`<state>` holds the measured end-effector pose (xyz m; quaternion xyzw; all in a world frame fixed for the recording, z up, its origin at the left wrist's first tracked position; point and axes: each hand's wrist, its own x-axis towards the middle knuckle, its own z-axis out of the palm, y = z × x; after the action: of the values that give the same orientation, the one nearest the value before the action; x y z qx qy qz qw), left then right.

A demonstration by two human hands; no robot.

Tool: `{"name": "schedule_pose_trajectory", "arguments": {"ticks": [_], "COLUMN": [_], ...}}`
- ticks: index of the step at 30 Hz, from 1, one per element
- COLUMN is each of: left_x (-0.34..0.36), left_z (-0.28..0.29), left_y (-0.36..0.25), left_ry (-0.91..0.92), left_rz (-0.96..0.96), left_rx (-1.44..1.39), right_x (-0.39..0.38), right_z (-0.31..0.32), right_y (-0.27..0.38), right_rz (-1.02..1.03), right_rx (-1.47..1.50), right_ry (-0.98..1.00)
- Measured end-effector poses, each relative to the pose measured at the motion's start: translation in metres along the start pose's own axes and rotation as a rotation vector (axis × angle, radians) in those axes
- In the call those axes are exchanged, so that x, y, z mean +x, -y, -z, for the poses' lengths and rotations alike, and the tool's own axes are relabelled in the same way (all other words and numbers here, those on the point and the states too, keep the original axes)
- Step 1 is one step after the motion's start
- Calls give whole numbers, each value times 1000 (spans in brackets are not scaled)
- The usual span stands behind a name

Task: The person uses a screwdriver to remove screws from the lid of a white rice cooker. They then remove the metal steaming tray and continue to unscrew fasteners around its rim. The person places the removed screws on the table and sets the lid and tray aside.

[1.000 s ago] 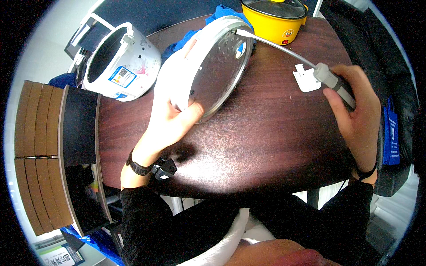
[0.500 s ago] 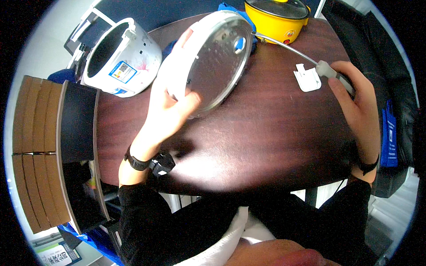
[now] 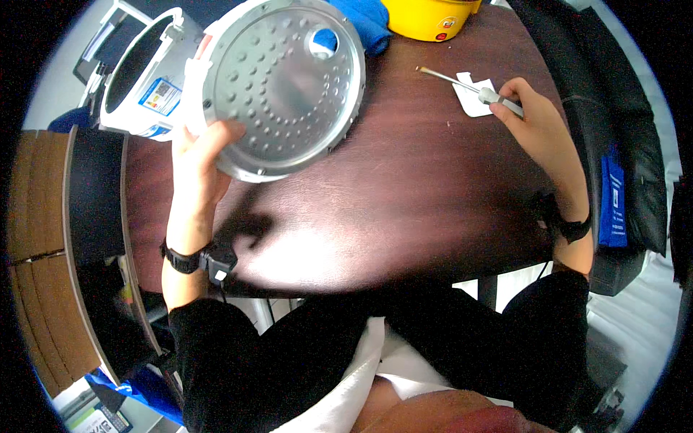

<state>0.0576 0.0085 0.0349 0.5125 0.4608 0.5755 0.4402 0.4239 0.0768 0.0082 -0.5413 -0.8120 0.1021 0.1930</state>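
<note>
My left hand [image 3: 202, 155] grips the edge of a round white lid [image 3: 289, 94], its thumb on the rim. The lid's dimpled metal underside faces me, with a round hole near its upper right through which blue shows. In my right hand [image 3: 538, 119] is a screwdriver [image 3: 498, 99] with a grey handle, its thin shaft pointing left. Its tip is apart from the lid. Beneath the screwdriver, a small white plastic piece [image 3: 475, 107] lies on the table. The white cooker body [image 3: 162, 90], uncovered, stands left of the lid.
A yellow pot [image 3: 426, 18] stands at the back of the dark wooden table [image 3: 404, 180], beside a blue cloth [image 3: 368, 25]. Brown boxes [image 3: 43, 195] and a black shelf [image 3: 97, 195] border the left side. A black sofa [image 3: 613, 108] is at the right.
The lid has turned so that its metal underside faces me more fully, and it has moved left, away from the screwdriver's tip. The view has shifted, too.
</note>
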Motion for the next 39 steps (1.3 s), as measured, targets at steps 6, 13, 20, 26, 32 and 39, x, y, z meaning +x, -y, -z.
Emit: {"name": "schedule_pose_trajectory", "arguments": {"ticks": [6, 13, 20, 26, 32, 39], "left_x": [-8, -14, -8, -11, -14, -24], "left_z": [5, 41, 37, 41, 28, 20], "left_y": [19, 53, 56, 50, 17, 14], "left_ry": [-24, -28, -94, -67, 82, 1], "left_rz": [128, 283, 313, 211, -50, -28], "left_rx": [-209, -229, -303, -250, -213, -214], "right_x": [-11, -13, -15, -15, -30, -26], "right_z": [-11, -13, -13, -13, -13, -20], "right_y": [-10, -4, -6, -6, 14, 43], "right_rz": [-106, -58, -89, -296, -279, -304], "right_rx": [30, -34, 13, 289, 1256, 1540], "right_ry": [58, 87, 56, 85, 126, 430]}}
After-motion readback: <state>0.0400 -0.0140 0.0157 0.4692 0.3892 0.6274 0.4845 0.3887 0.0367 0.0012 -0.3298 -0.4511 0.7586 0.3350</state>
